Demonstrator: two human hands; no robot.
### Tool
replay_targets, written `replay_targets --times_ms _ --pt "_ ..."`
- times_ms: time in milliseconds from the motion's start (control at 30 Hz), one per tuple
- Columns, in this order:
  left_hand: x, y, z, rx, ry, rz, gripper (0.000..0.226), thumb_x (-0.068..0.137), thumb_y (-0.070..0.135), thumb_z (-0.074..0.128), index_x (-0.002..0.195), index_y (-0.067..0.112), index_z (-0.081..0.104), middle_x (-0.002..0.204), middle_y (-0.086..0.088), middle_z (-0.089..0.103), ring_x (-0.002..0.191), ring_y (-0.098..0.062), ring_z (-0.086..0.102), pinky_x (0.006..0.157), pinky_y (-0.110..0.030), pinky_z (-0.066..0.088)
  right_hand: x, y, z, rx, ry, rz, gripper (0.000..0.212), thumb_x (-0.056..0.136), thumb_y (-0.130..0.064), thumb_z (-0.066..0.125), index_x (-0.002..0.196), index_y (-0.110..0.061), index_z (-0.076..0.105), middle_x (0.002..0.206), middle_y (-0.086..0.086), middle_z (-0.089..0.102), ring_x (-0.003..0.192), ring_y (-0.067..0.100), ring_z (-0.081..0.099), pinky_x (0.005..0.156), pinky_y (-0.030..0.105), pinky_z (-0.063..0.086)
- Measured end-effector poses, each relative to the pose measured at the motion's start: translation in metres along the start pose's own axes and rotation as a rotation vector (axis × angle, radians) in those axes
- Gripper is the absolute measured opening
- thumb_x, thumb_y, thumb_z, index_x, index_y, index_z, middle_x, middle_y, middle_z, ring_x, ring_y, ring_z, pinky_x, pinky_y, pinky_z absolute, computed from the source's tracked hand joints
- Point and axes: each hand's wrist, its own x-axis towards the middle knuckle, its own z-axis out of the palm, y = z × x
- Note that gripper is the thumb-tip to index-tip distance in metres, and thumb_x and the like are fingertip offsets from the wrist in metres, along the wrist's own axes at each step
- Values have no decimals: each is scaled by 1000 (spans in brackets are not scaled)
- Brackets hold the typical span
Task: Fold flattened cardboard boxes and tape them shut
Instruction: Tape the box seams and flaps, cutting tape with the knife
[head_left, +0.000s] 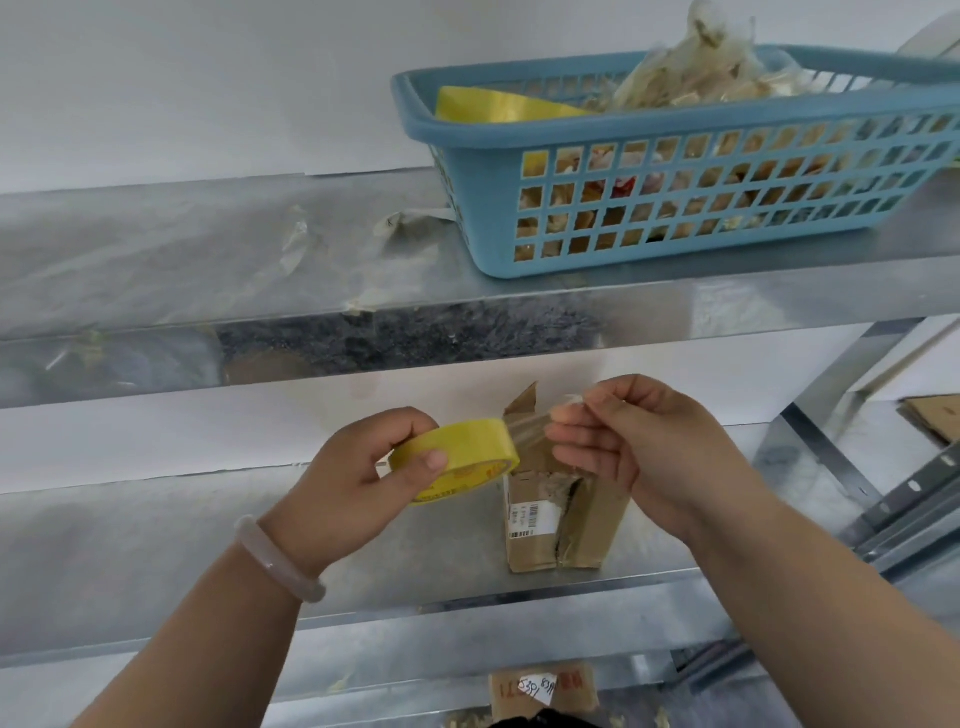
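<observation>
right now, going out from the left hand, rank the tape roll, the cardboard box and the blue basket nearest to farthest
1. tape roll: gripped in the left hand itself.
2. cardboard box: just right of the roll, standing on the lower shelf.
3. blue basket: up and to the right, on the upper shelf.

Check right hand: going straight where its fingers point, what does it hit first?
The right hand points left along the pulled tape, so it would likely meet the yellow tape roll held by the left hand. The cardboard box seems behind that line; depth is unclear.
</observation>
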Motion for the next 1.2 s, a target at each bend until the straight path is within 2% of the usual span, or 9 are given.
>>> replay_targets --times_ms 67,167,267,333,467,567,667,900,1200 --pt "3 6 1 122 30 7 31 80 58 51 77 28 57 69 7 57 64 -10 53 56 -20 40 0 0 -6 -4 38 -39 15 100 -7 49 86 -4 55 75 14 73 74 25 74 62 31 60" --pt "6 10 4 484 82 8 41 74 72 47 67 32 51 57 8 51 56 -11 51 49 -23 36 -2 -2 -20 -1 95 -70 15 99 -6 49 85 -4 54 70 11 71 68 23 73 60 30 60" --pt "7 8 10 687 131 85 47 76 75 44 64 30 52 48 13 39 49 -7 44 55 -24 31 -6 1 -33 6 130 -52 15 99 -6 50 84 -5 54 66 10 69 63 21 71 59 30 60" --pt "5 4 16 656 120 151 43 84 67 44 67 29 54 51 14 40 52 -5 44 67 -28 33 -7 3 -42 62 148 -35 17 99 -6 50 82 -6 54 65 10 68 60 20 70 60 31 61" --pt "1 5 17 325 68 145 26 89 47 45 72 29 54 64 10 51 66 -10 50 75 -29 34 -5 3 -63 115 184 -32 15 97 -5 52 83 -7 56 66 11 68 59 19 69 61 32 61" --pt "1 1 18 600 107 212 34 84 56 51 73 25 60 63 16 54 61 -6 50 81 -33 38 -6 4 -77 77 215 -80 12 96 -3 53 85 -8 57 66 12 68 61 21 69 62 31 60" --pt "0 -5 19 784 130 242 44 81 65 49 74 24 66 64 13 59 59 -14 55 76 -31 40 -8 7 -86 -14 216 -126 11 97 0 52 92 -8 57 66 13 66 64 23 69 65 31 60" --pt "5 -12 31 846 112 175 47 82 67 45 88 30 72 72 14 65 66 -14 61 80 -33 41 -2 22 -94 -51 286 -83 7 97 -1 54 98 -7 56 70 16 68 68 25 70 68 35 62" --pt "9 -24 40 813 70 105 47 84 69 39 87 33 68 69 16 61 65 -11 60 75 -33 42 10 34 -101 -57 303 -40 8 98 -1 52 100 -9 55 70 14 68 70 24 69 70 35 62"
